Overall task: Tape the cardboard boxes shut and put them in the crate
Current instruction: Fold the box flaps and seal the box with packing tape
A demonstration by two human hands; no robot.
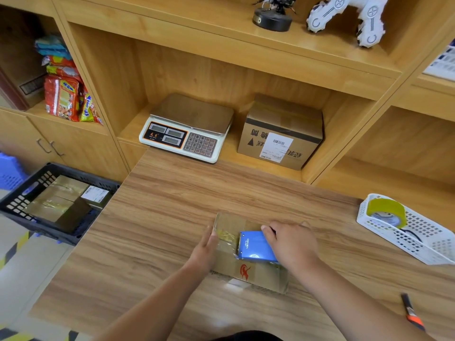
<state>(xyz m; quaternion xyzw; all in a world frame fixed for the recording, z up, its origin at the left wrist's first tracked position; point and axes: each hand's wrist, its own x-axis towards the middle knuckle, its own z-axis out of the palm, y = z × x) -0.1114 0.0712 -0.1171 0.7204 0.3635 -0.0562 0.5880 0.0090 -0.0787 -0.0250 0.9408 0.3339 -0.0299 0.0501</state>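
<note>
Your left hand (205,247) presses flat, fingers straight, against the nine o'clock side of the cardboard box (248,271). It is likely bracing the box against sliding while your right hand (290,244) grips the blue tape dispenser (256,246) on top. The box sits on the table (172,205) at the frame's six o'clock. At nine o'clock the black crate (83,174) holds taped boxes (56,200). At three o'clock a white basket (418,232) holds a tape roll (385,209).
</note>
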